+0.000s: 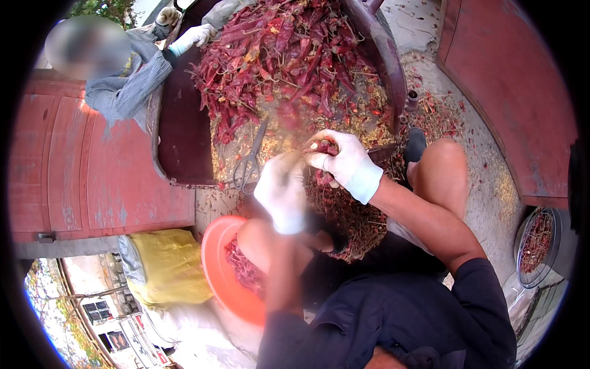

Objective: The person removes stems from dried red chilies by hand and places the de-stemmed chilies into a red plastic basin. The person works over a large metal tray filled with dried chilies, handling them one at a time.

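Observation:
My right hand (343, 159), in a white knit glove, grips dried red chilli peppers (327, 147), one with a pale cut end. Close against its fingertips is my left hand (282, 187), gloved too and blurred by motion; whatever its fingers pinch is hidden. Both are over the near edge of a maroon metal cart bed (182, 124). Inside the bed lies a large heap of dried red chillies (286, 50), with loose yellow seeds (371, 131) around it. A pair of metal scissors (251, 159) rests on the seeds, left of my hands, handles towards me.
An orange basin (216, 279) holding chillies stands by my left leg. Stems and scraps (364, 230) litter the ground below my hands. Across the cart is a co-worker's gloved hand (192, 38). A yellow sack (166, 265) sits left; a round sieve (537, 244) with scraps is at right.

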A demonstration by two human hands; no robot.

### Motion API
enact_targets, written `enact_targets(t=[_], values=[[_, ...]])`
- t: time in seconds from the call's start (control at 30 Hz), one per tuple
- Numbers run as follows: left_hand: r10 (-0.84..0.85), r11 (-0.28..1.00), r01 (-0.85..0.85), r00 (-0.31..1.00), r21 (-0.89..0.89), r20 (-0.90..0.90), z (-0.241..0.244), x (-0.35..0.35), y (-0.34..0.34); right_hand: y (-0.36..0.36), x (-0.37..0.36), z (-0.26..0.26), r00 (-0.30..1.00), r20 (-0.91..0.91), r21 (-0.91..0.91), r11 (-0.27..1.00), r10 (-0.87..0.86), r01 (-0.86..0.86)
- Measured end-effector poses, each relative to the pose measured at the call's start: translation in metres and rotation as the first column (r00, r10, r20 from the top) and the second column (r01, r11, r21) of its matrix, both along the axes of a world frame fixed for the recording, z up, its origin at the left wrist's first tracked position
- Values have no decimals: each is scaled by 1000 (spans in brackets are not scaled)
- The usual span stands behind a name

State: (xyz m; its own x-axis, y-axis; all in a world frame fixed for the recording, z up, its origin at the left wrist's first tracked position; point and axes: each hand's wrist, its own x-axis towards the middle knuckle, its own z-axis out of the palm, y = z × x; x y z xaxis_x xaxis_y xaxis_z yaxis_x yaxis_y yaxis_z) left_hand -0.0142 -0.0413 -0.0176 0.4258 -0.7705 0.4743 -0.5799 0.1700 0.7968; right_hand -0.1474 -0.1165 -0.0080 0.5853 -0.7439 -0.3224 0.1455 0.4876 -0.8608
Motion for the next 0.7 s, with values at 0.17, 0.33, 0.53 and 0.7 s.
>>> enact_targets(t=[0.17,0.33,0.53,0.7], values=[[-52,996,-12,726,-88,-685,-22,-10,0,0,7,-8,966,253,319,947,-48,-36],[-306,952,167,473,-257,-826,-30,6,8,-1,9,-24,909,416,369,914,2,-171],[-209,965,-135,116,-224,-971,-15,46,10,-1,-7,1,893,450,316,930,29,-189],[228,902,-18,868,431,-442,-18,93,25,-3,0,-4,998,-3,44,997,57,-57]])
